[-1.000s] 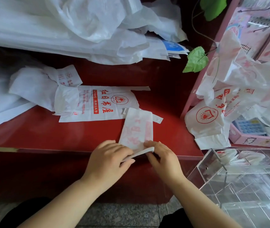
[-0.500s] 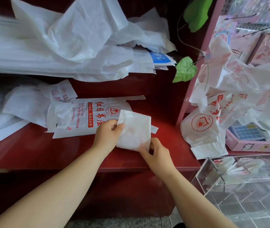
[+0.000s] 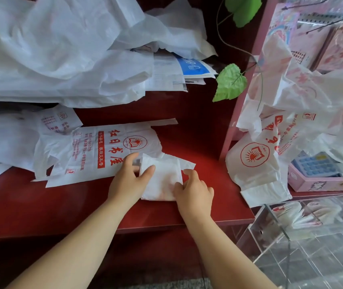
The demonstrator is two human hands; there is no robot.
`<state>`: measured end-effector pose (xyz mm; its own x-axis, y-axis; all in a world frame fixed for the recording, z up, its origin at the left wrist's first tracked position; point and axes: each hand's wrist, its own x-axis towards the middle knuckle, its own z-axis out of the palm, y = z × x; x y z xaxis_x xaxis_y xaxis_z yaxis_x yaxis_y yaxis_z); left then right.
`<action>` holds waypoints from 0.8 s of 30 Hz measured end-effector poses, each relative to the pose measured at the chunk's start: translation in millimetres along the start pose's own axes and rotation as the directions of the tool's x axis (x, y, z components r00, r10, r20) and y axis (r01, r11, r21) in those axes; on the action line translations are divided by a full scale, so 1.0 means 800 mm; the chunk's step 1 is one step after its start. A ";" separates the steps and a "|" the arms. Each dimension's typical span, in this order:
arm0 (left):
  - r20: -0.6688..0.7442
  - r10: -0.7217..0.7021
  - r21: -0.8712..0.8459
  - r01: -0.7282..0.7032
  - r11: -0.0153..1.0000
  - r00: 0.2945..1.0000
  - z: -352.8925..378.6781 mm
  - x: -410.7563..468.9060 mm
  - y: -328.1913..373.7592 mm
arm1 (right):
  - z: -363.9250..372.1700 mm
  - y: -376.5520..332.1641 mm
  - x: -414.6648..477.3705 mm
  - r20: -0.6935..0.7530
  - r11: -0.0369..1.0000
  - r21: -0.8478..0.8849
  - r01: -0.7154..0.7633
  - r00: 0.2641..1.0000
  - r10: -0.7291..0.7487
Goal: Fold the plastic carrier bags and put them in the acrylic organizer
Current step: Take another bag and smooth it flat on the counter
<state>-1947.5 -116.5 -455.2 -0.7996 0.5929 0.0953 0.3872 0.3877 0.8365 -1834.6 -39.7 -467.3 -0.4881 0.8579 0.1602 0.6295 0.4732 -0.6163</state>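
Head view: the folded bag [image 3: 162, 181] lies on the red counter [image 3: 218, 205], its long axis running away from the person. The left hand [image 3: 127, 181] pinches its left edge, thumb on top. The right hand [image 3: 194, 191] pinches its near right edge with curled fingers. The acrylic organizer [image 3: 270, 230] stands apart at the lower right.

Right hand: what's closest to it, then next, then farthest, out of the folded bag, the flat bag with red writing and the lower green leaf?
1. folded bag: pinched by the right hand itself.
2. flat bag with red writing: just behind, to the left.
3. lower green leaf: far back, to the right.
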 end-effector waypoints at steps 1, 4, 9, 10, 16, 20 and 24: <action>0.008 0.020 0.001 -0.020 1.000 1.000 -0.004 -0.010 -0.002 | 0.001 0.000 0.002 -0.009 1.000 -0.001 -0.011 1.000 0.011; -0.008 0.075 0.069 -0.074 0.995 0.997 -0.009 -0.036 -0.015 | 0.004 -0.001 0.008 -0.037 0.999 -0.023 -0.039 0.999 0.038; -0.034 0.092 0.165 -0.086 0.983 0.995 -0.001 -0.042 -0.022 | 0.000 -0.006 0.013 0.000 0.991 -0.132 -0.026 1.000 0.026; -0.030 0.100 0.189 -0.093 0.977 0.994 0.000 -0.041 -0.022 | -0.002 -0.007 0.014 0.021 0.989 -0.145 -0.016 1.000 0.019; -0.078 0.134 0.355 -0.098 0.930 0.988 0.002 -0.048 -0.017 | -0.010 -0.012 0.030 0.210 0.997 -0.069 0.035 0.978 -0.020; 0.022 0.467 0.454 -0.425 0.783 0.884 0.003 -0.042 -0.028 | -0.011 -0.011 0.038 0.231 0.995 -0.089 0.046 0.973 -0.024; 0.351 0.393 0.497 -0.525 0.691 0.850 0.002 -0.043 -0.019 | -0.005 -0.017 0.041 0.282 0.997 -0.046 0.066 0.958 -0.050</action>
<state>-1924.9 -141.7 -472.2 -0.3661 0.9041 0.2202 0.9154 0.3073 0.2600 -1856.8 -17.4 -450.4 -0.6697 0.7419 -0.0332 0.6231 0.5371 -0.5686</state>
